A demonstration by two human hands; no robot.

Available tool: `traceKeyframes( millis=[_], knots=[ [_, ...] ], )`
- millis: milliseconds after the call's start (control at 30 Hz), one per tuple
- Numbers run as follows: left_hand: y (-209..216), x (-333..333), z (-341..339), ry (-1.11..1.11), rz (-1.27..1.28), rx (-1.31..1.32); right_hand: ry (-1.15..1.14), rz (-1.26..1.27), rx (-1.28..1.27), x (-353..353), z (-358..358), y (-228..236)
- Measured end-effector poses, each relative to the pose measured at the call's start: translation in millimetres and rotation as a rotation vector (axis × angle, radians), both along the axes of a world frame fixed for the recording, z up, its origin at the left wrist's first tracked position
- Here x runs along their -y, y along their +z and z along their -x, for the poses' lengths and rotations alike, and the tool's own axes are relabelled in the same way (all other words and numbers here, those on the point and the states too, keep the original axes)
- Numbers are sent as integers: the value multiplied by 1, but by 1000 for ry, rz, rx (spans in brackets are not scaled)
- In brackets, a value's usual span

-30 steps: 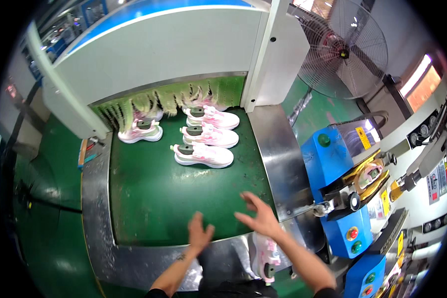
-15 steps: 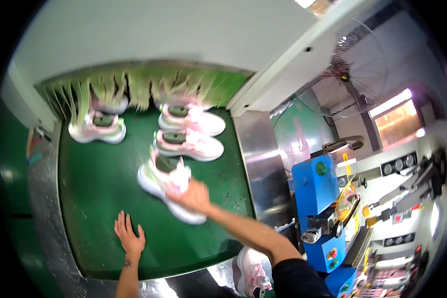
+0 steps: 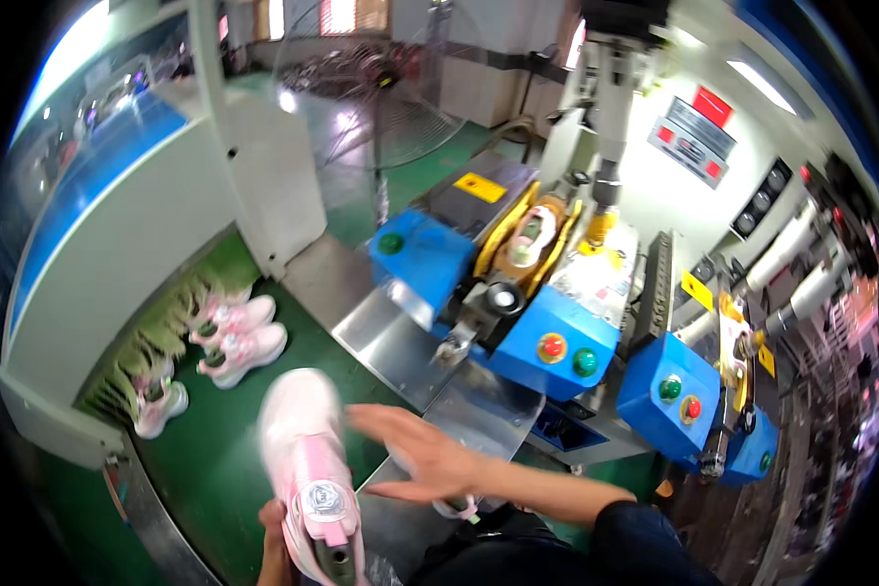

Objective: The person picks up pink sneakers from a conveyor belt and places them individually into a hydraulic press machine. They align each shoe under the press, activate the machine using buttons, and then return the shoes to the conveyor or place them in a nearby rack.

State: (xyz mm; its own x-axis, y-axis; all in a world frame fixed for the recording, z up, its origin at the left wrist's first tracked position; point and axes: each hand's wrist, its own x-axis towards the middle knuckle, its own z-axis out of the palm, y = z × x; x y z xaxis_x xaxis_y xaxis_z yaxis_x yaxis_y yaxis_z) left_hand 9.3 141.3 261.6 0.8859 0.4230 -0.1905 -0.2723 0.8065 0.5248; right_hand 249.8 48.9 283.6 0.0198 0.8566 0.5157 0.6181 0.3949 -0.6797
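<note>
A pink and white sneaker [image 3: 308, 439] is held up close, toe pointing away, with a dark green last showing in its opening. My left hand [image 3: 275, 535] grips its left side near the heel; most of the fingers are hidden behind the shoe. To the right of the toe, my right hand [image 3: 420, 454] is open, fingers stretched and a little blurred, holding nothing. At the far left, two similar pink sneakers [image 3: 246, 354] and another sneaker [image 3: 160, 408] stand on the green belt [image 3: 195, 469]. Part of another shoe [image 3: 456, 510] shows below my right forearm.
A fringed green curtain [image 3: 181, 311] hangs over the belt's opening. Metal plates [image 3: 391, 342] border the belt on the right. Beyond stand blue pressing machines [image 3: 547, 337] with coloured buttons; a shoe [image 3: 532, 237] sits in the nearest. A large fan [image 3: 381, 78] stands behind.
My view has swung right toward the machines. The sneaker has come up off the belt; my left hand, flat on the belt before, now holds it, and my right hand has let go.
</note>
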Motion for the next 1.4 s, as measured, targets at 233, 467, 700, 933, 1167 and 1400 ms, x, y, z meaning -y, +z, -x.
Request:
traceKeyframes(
  millis=[233,467,700,933,1167,1400],
  knots=[
    [-24,92,-129,-37,-288,-23,-263,294,-886,144,6,-11],
    [-22,126,-288,320,-491,-283,-627,372,-985,227,-100,-17],
    [-77,-60,-566,34,-1586,-401,-725,322,-1206,200,-130,45],
    [-98,-79,-633,-191,-1668,-214,-920,570,-1022,175,-162,46],
    [-10,-122,-521,-310,-409,-121,-1037,729,-1100,135,-188,36],
    [-95,-139,-256,397,-61,-100,-947,599,-1318,-27,-344,41]
  ],
)
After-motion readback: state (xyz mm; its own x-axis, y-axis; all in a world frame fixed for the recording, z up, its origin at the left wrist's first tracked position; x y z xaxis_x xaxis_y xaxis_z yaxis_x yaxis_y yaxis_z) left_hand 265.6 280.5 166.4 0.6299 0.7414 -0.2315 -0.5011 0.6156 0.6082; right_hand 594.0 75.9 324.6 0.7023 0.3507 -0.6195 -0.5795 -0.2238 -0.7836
